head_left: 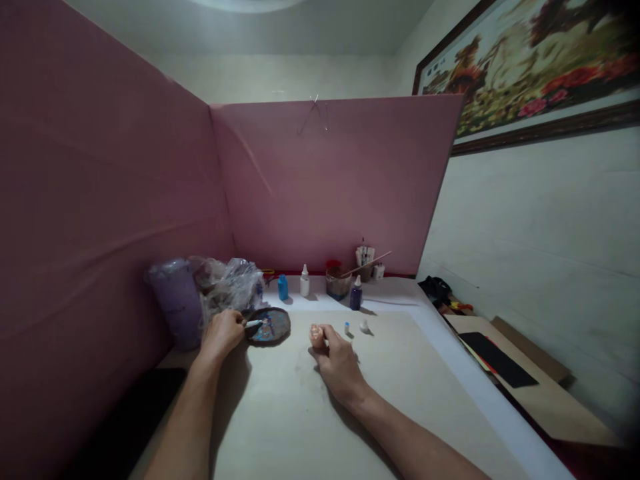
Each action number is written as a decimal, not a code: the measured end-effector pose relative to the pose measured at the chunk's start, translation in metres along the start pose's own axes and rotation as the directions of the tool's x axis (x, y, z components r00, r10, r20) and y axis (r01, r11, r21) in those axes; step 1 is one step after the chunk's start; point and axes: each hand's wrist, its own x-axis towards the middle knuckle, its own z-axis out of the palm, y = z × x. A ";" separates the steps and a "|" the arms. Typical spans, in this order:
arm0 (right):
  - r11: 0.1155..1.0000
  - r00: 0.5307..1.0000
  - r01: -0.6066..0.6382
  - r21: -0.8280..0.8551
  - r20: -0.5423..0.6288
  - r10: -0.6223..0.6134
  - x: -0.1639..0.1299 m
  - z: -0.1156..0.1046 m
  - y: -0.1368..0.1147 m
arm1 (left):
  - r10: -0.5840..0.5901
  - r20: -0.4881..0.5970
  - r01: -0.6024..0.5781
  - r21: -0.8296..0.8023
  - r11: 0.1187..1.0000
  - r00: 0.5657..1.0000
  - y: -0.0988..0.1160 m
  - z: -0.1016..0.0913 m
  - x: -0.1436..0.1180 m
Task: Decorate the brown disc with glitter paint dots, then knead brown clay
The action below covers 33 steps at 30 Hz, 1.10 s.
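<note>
My left hand (pixel 223 335) is closed on a slim white pen-like tool (pixel 254 323), perhaps a marker or a brush. Its tip points right, over the round dark palette (pixel 281 328) smeared with blue and whitish paint. Whether the tip touches the paint, I cannot tell. Between the fingers of my right hand (pixel 341 368) is a small peach-coloured figure (pixel 315 335), lifted or resting just above the mat; its details are too small to read. To the right of that hand a small blue-and-white cap (pixel 347 327) and a white nozzle cap (pixel 365 326) stand on the mat.
Behind the palette stand a blue bottle (pixel 283 287), a white dropper bottle (pixel 305 283), a water cup (pixel 339 284), a purple bottle (pixel 356 295) and a brush holder (pixel 365 270). A purple tumbler (pixel 176 305) and crumpled plastic bag (pixel 233 283) sit left. Pink panels (pixel 330 180) enclose the table.
</note>
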 end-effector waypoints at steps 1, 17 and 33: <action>1.000 1.000 -0.001 -0.005 -0.001 0.001 0.000 0.000 0.000 | 0.004 -0.005 -0.004 -0.006 1.000 1.000 0.000 0.000 0.000; 1.000 1.000 -0.006 -0.007 0.008 0.006 0.000 0.000 0.001 | 0.012 -0.013 -0.012 0.011 1.000 1.000 -0.001 0.005 0.005; 0.999 1.000 -0.011 0.051 0.010 0.010 0.000 -0.001 -0.002 | 0.081 -0.053 -0.090 -0.179 0.980 0.995 0.000 0.007 0.008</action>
